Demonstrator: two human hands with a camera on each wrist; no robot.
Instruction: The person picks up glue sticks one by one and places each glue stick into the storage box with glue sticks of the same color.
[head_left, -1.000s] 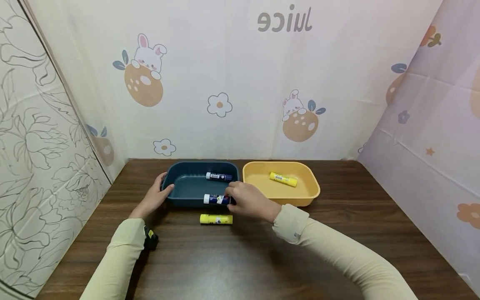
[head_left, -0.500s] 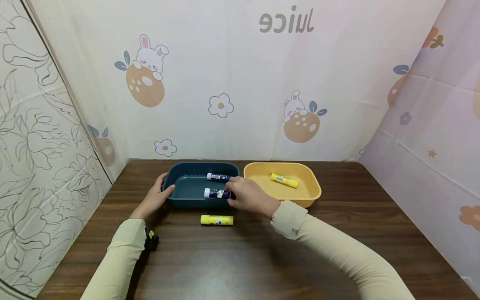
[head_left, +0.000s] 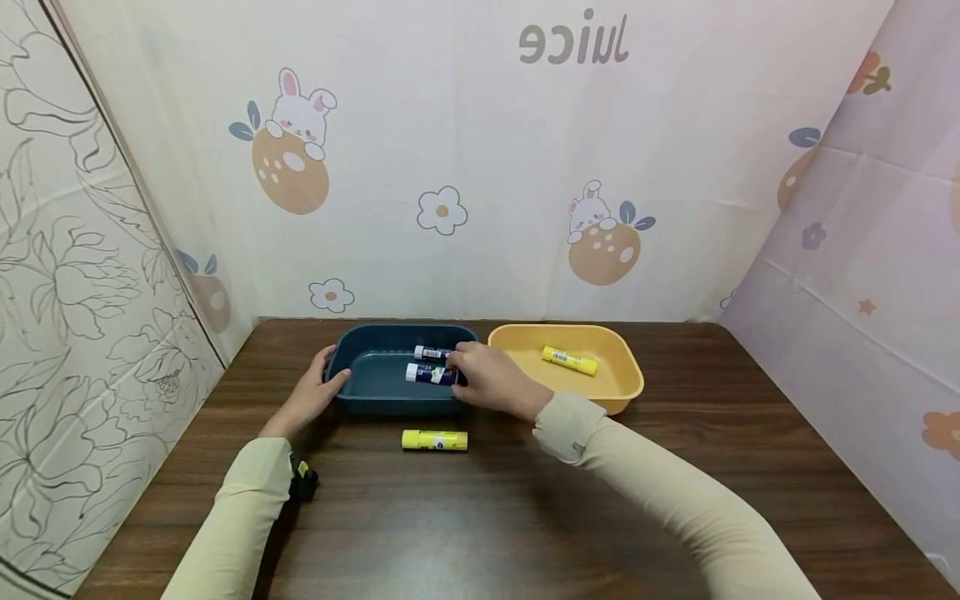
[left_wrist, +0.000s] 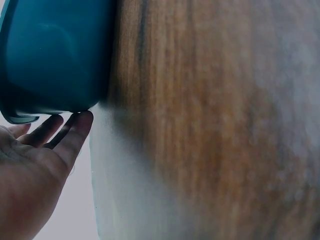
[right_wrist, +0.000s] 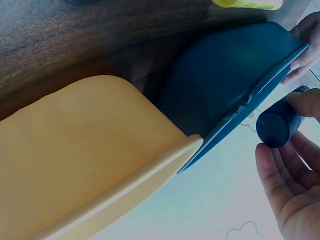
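Two hands on the blue tray, one glue stick in the air

Four glue sticks are showing in the head view. The right hand (head_left: 491, 382) is holding a dark blue glue stick (head_left: 429, 374) over the blue tray (head_left: 367, 392), fingers (head_left: 459, 360) curled round its right end. Another dark blue stick (head_left: 430, 352) is lying inside the tray near its back wall, just behind the held one. The left hand (head_left: 309, 395) is resting against the tray's left rim, fingers straight and relaxed. A yellow glue stick (head_left: 434, 440) is lying on the brown worktop (head_left: 675, 467) just in front of the tray, and one more yellow stick (head_left: 568, 360) is sitting in the yellow tray (head_left: 622, 392) right beside the blue one.

Left wrist view: the hand's straight fingers (left_wrist: 70, 137) are touching the tray's outer wall (left_wrist: 55, 55).

Right wrist view: the fingers (right_wrist: 305, 105) are clamping the dark stick (right_wrist: 277, 125) just above the tray's rim (right_wrist: 240, 112), with the yellow tray's wall (right_wrist: 90, 165) touching it.
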